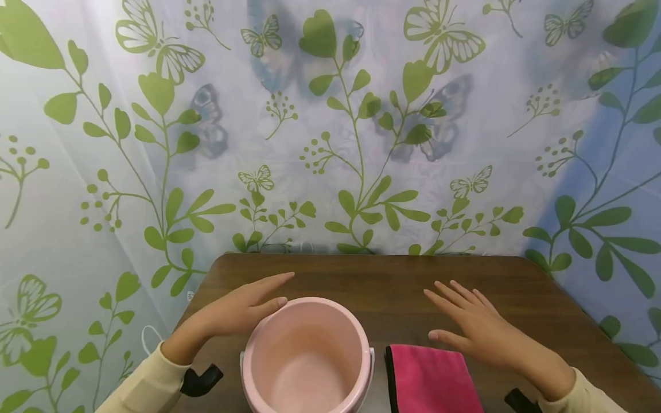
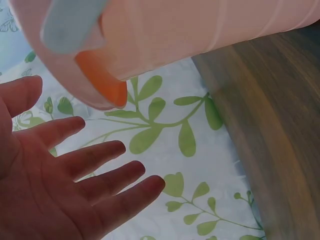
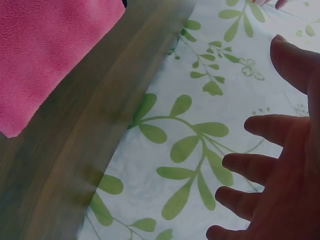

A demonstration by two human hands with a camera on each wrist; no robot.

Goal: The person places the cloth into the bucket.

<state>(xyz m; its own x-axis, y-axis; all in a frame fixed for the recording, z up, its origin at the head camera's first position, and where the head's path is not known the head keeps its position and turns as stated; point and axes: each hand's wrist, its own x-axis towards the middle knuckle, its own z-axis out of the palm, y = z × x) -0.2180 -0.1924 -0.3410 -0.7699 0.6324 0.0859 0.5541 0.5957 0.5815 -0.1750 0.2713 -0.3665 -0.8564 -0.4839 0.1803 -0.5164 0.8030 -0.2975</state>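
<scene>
A pink bucket [image 1: 364, 367] with a pale handle stands on the table, its inside bare to the bottom in the head view. My left hand [image 1: 242, 307] hovers at the bucket's far left rim, fingers straight and holding nothing. In the left wrist view that hand [image 2: 75, 175] is spread palm-up beside the bucket wall [image 2: 175, 35]. To the bucket's right lies a folded bright pink cloth [image 1: 434, 378] with a black edge. My right hand [image 1: 475, 327] is held above the table just beyond the cloth, fingers spread, nothing in its grasp.
The brown wooden table [image 1: 397, 287] reaches back to a hanging curtain [image 1: 330, 143] printed with green leaves and butterflies. Black straps or mounts [image 1: 201, 380] show at both wrists. A thin white loop [image 1: 150, 338] hangs left of the table.
</scene>
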